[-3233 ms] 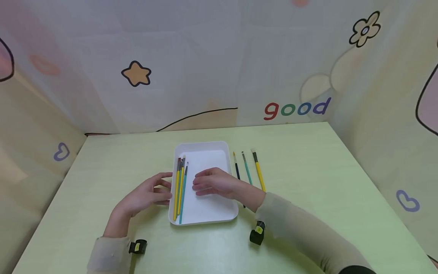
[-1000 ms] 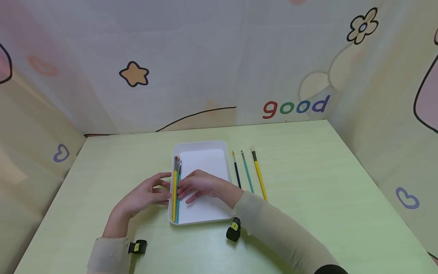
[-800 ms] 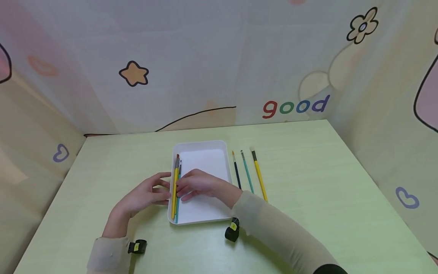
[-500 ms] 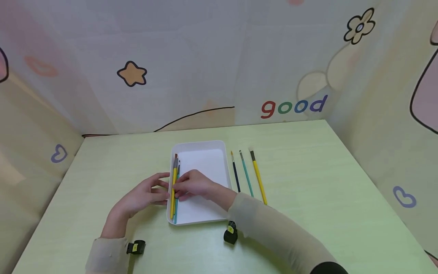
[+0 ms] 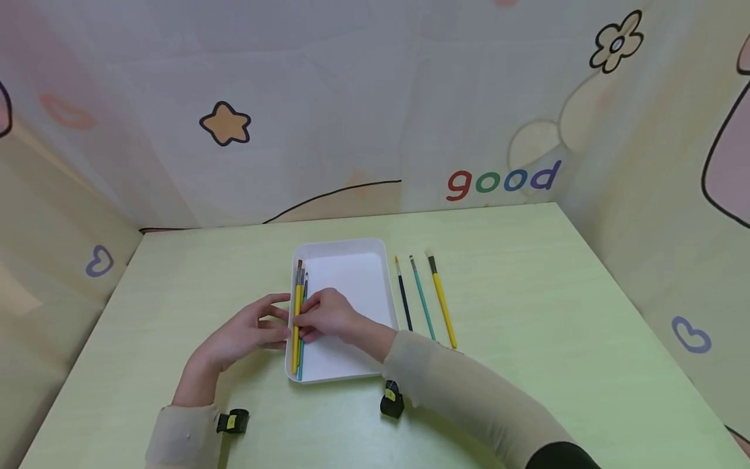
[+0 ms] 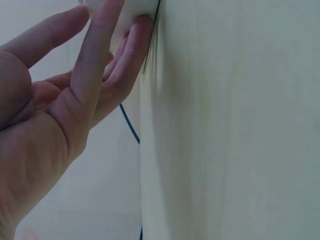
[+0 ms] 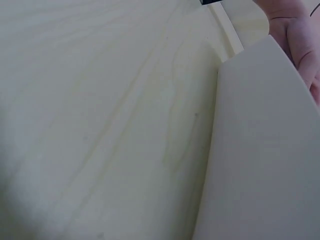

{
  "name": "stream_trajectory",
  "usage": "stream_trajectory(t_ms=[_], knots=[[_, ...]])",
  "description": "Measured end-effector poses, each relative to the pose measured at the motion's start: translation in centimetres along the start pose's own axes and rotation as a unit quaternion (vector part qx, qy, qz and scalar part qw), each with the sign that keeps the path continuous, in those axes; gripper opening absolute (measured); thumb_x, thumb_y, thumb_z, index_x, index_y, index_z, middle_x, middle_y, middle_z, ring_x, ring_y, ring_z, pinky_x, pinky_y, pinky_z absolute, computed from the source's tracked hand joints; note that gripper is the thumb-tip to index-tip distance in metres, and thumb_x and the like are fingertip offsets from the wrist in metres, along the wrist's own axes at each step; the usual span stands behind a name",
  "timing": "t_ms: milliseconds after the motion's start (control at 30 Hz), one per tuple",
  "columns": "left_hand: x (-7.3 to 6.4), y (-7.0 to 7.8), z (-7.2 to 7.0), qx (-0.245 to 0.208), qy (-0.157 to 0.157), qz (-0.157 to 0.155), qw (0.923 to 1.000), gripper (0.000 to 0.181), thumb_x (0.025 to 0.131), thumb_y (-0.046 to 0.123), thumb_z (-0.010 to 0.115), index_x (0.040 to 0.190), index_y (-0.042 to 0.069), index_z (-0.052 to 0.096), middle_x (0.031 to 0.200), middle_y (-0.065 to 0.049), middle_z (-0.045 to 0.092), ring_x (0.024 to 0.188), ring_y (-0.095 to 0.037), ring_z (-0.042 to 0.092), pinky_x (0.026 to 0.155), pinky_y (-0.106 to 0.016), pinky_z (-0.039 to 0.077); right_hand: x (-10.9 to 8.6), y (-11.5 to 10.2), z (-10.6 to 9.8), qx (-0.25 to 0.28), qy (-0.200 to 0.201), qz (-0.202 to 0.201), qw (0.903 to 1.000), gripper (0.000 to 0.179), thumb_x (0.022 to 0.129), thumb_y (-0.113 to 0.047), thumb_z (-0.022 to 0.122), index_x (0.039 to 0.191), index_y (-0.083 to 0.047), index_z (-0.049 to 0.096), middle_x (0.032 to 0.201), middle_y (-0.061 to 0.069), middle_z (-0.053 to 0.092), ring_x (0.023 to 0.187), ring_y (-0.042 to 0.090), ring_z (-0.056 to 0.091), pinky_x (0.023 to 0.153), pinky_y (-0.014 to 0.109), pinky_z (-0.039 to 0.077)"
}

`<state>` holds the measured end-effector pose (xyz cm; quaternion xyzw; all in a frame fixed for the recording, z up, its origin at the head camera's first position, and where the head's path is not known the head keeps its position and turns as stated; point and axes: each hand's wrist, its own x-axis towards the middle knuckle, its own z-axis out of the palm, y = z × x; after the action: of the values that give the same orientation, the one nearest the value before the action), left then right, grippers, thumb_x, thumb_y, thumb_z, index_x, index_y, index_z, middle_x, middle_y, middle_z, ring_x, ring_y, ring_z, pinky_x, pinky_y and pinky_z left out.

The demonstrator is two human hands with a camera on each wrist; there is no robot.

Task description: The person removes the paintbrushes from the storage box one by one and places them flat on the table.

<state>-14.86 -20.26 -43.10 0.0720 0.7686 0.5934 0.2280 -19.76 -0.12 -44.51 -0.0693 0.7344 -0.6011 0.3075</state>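
A white tray (image 5: 357,267) lies on the table, with several paintbrushes side by side along its left wall. My right hand (image 5: 331,316) reaches over the tray and pinches a yellow paintbrush (image 5: 297,296) there. Beside it a teal paintbrush (image 5: 301,365) lies partly hidden under the fingers. Outside the tray, my left hand (image 5: 246,332) rests its loosely bent fingertips on the left wall. In the left wrist view, those fingers (image 6: 132,57) touch the tray's white side (image 6: 142,6). Only part of my right hand (image 7: 295,37) shows in the right wrist view, beyond the sleeve.
Right of the tray lie a dark paintbrush (image 5: 404,296), a teal paintbrush (image 5: 422,296) and a thick yellow paintbrush (image 5: 445,306), partly behind the right sleeve (image 5: 469,391). A printed cloth (image 5: 328,98) encloses the table (image 5: 556,293).
My right hand has moved left from the tray's middle to the paintbrushes, and its fingers have closed on the yellow one. The paintbrushes now lie closer to the left wall. My left hand stays put.
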Motion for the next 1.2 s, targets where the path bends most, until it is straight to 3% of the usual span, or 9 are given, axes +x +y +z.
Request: stream_trajectory(t_ms=[300,567,1200], knots=[[-0.1,0.1,0.0,0.005,-0.002,0.003,1.0,0.069,0.099,0.007,0.068,0.157,0.003,0.032,0.137,-0.027,0.046,0.116,-0.035,0.061,0.091,-0.042,0.059,0.1,0.0,0.0,0.039,0.004,0.013,0.9991,0.016,0.096,-0.001,0.068,0.109,0.002,0.058,0.088,0.015,0.07,0.072,0.023,0.071,0.066,0.035,0.064],[0.1,0.0,0.0,-0.001,0.001,-0.002,1.0,0.069,0.099,0.004,0.066,0.158,0.003,0.03,0.137,-0.028,0.045,0.115,-0.036,0.062,0.09,-0.042,0.06,-0.2,0.1,-0.9,0.041,0.019,0.001,0.999,0.019,0.097,-0.003,0.066,0.114,0.002,0.057,0.095,0.014,0.069,0.079,0.023,0.072,0.067,0.034,0.063],[0.0,0.4,0.1,0.012,0.013,-0.016,0.9997,0.07,0.099,0.009,0.068,0.158,0.006,0.031,0.138,-0.025,0.047,0.114,-0.035,0.061,0.09,-0.041,0.06,-3.5,-1.4,-4.0,0.041,-0.034,-0.005,0.9986,0.03,0.1,-0.006,0.064,0.127,0.006,0.057,0.117,0.023,0.066,0.091,0.025,0.071,0.073,0.035,0.063]])
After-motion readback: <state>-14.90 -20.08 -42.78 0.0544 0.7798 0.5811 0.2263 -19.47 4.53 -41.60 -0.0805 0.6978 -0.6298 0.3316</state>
